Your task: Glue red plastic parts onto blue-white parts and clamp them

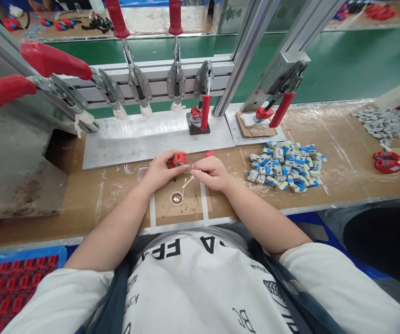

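My left hand [163,171] is closed on a small red part [180,159] just above the table. Close beside it, my right hand [213,173] pinches a thin pale stick [188,181] whose lower end points down and left. Below both hands, a small round cup [176,198] of dark liquid sits on a cardboard piece taped to the table; another thin stick seems to lean at its rim. Another red piece [210,153] shows just behind my right hand, partly hidden by it.
Red-handled toggle clamps [176,69] line a metal frame behind a metal plate [123,144]. One clamp [205,112] presses a red part. Right: a pile of grey, blue and yellow blocks [286,167], grey pieces [384,123], red parts [387,161]. Lower left: a blue tray [59,253] of red parts.
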The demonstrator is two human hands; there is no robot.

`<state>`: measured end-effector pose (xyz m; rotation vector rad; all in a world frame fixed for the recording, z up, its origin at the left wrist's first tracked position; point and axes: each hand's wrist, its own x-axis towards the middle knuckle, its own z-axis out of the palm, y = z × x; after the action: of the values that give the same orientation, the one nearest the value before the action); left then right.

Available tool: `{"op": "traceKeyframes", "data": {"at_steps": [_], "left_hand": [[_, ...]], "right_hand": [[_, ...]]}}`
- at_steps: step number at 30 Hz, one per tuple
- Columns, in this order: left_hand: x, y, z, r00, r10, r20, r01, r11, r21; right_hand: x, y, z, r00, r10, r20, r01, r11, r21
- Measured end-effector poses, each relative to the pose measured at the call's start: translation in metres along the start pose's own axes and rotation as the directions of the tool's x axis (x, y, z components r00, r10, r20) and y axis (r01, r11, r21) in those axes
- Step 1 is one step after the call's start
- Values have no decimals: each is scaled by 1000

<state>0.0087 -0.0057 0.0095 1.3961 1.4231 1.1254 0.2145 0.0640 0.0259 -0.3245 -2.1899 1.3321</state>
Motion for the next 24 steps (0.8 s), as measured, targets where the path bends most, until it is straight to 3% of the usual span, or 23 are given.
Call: {"op": "traceKeyframes", "data": {"at_steps": [4, 9, 11, 15, 20, 24], "left_hand": [[0, 0, -2, 996, 52, -66, -52, 999, 6], [3, -3, 0, 997, -4, -78, -19, 958, -288], [3, -2, 0, 997, -8, -75, -16, 949, -314], [1, 1, -3, 992, 50, -119, -64, 991, -118], [-2, 3, -5, 979, 134, -151, -112, 983, 144], [-3, 3, -4, 990, 101, -100, -78, 975, 210]], "right_hand": [[0, 3, 10, 978, -53, 202, 69, 995, -71], [0, 8, 18, 922, -151, 355, 237, 948, -213], [0, 8, 20, 906, -163, 392, 288, 914, -285], [0, 8, 22, 894, -170, 414, 322, 886, -332], [-1, 7, 23, 904, -171, 391, 283, 926, -249], [-2, 11, 17, 939, -198, 281, 237, 965, -112]]}}
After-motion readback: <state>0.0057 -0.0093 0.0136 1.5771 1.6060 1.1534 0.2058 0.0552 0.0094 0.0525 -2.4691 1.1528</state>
